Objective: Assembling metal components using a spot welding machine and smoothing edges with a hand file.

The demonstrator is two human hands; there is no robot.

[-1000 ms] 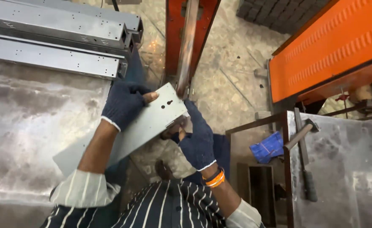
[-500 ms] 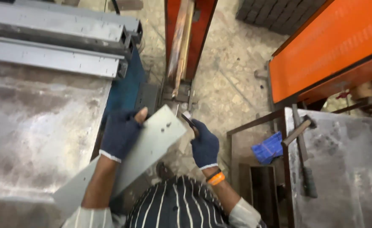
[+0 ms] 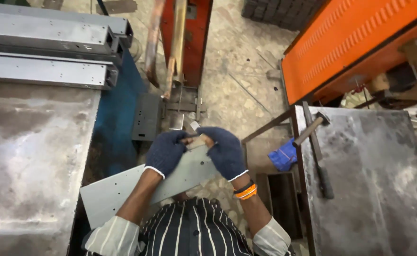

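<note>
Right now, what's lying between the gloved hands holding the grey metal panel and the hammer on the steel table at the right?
In the head view, a crumpled blue cloth lies there, beside the table's dark frame.

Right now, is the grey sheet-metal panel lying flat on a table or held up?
Held up: both gloved hands grip the grey sheet-metal panel at its far end.

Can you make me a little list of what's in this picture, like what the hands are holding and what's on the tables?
Left hand: in a dark blue glove, gripping the top end of a grey metal sheet
Right hand: gloved too, holding the same end, orange bands on the wrist
Sheet: flat, tilted, with small holes
Right table: a hammer lies on it
Beside that table: blue cloth
Left table: long grey metal channels at its far end
Behind: orange machine
</note>
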